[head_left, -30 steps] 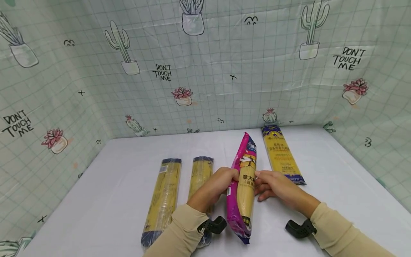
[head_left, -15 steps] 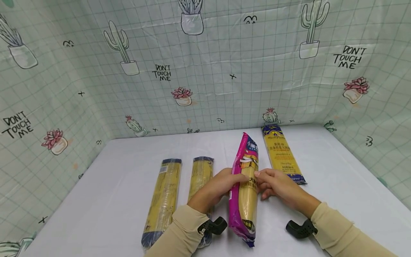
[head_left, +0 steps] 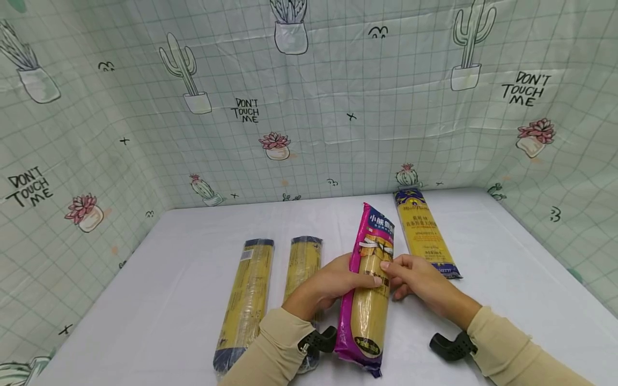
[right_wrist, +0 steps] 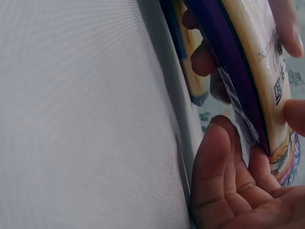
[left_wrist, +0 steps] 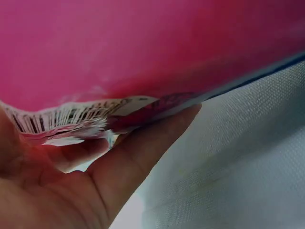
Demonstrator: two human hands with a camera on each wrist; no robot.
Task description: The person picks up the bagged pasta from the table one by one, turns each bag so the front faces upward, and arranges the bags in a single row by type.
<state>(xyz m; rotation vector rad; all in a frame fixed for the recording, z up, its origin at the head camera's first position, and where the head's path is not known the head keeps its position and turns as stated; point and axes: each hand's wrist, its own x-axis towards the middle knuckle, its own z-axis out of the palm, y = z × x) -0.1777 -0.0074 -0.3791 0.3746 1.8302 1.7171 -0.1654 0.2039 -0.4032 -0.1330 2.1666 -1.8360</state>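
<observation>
A pink and yellow pack of spaghetti [head_left: 369,316] with Chinese print is tilted up between both hands, its front turned toward the head camera. My left hand [head_left: 333,281] grips its left side, thumb across the front. Under the pack's pink back [left_wrist: 119,47], beside a barcode label [left_wrist: 62,117], the left wrist view shows that hand's fingers [left_wrist: 143,157]. At the opposite edge, my right hand [head_left: 420,279] pinches the pack, thumb on the front. In the right wrist view several of its fingers [right_wrist: 214,152] curl beside the pack's edge.
Two yellow spaghetti packs with dark blue ends, one at the left [head_left: 243,305] and one partly under the left forearm [head_left: 303,262], lie on the white table [head_left: 145,300]. Another blue and yellow spaghetti pack [head_left: 422,228] lies behind the right hand. A patterned cloth [head_left: 309,134] hangs behind.
The pink and yellow pack has turned from nearly edge-on to show its front. My left thumb has moved across that front, and the right thumb now lies on it.
</observation>
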